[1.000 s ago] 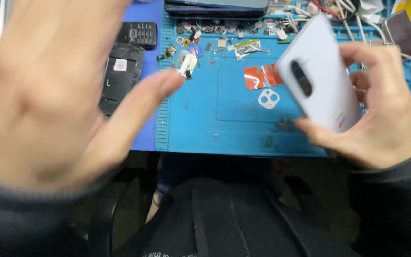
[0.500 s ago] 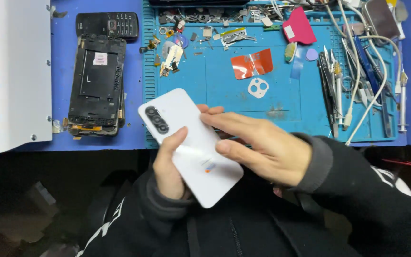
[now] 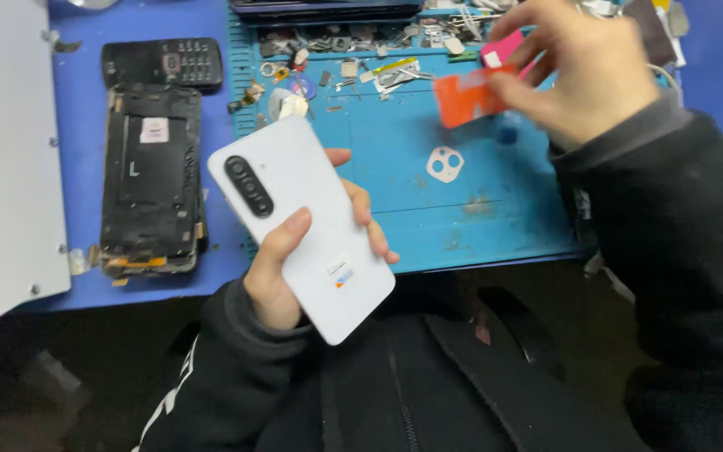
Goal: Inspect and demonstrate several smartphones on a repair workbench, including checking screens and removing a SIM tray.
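Note:
My left hand grips a white smartphone from below, back side up, its black camera strip toward the upper left. The phone hangs over the near edge of the blue work mat. My right hand is raised over the far right of the mat and pinches a thin orange plastic card between thumb and fingers. A small white camera-lens frame lies on the mat between the two hands.
A stripped black phone frame and a small black keypad phone lie left of the mat. A white machine housing fills the far left. Several screws, small parts and tools crowd the mat's far edge.
My right hand left the white phone, reached to the far right of the mat and picked up the orange card. The left hand keeps the phone, now held alone.

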